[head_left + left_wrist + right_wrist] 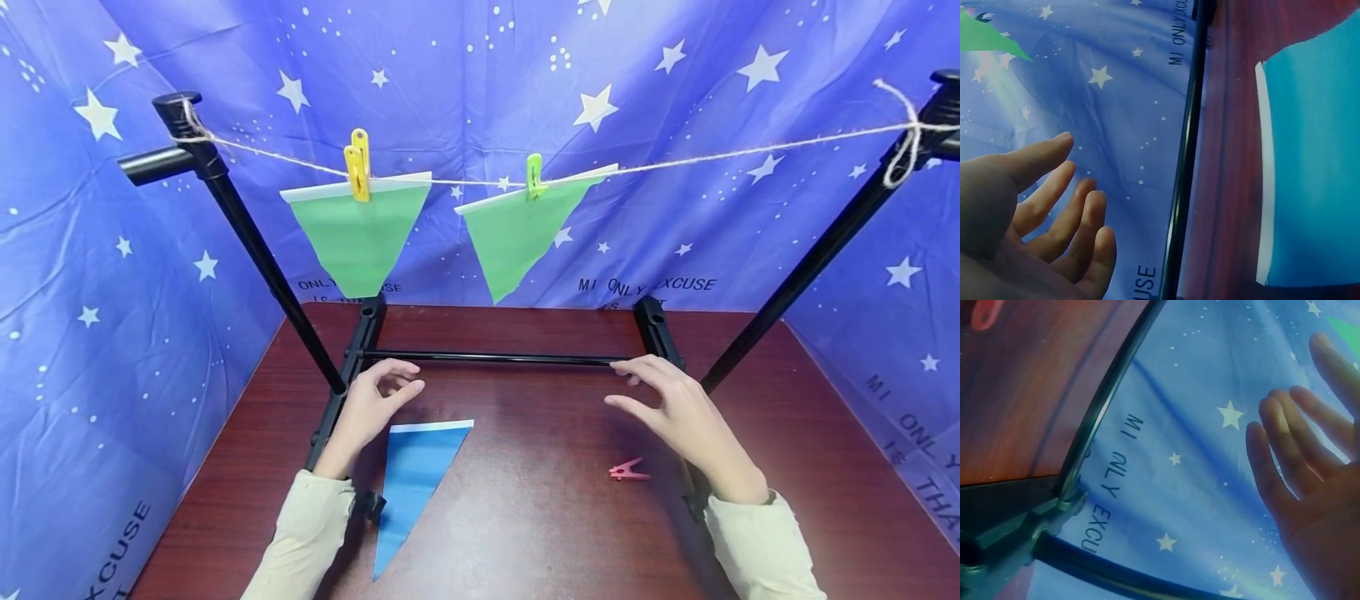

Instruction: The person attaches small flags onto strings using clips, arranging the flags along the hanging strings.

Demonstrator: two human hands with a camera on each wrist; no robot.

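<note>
Left grip (372,408) loosely spread, blue flag (416,483) near it, to its right, on worktop (532,517). Right grip (682,408) loosely spread too, pink clip (627,472) near it, leftward. Green flags (360,237) hang beyond both.

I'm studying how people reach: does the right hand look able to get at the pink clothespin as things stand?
Probably yes: the right hand looks empty, and the pink clothespin lies uncovered on the tabletop nearby, with nothing visible blocking the way.

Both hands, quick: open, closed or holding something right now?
Left hand: open, holding nothing; the blue pennant isn't gripped.
Right hand: open, holding nothing; the pink clothespin isn't gripped.
</note>
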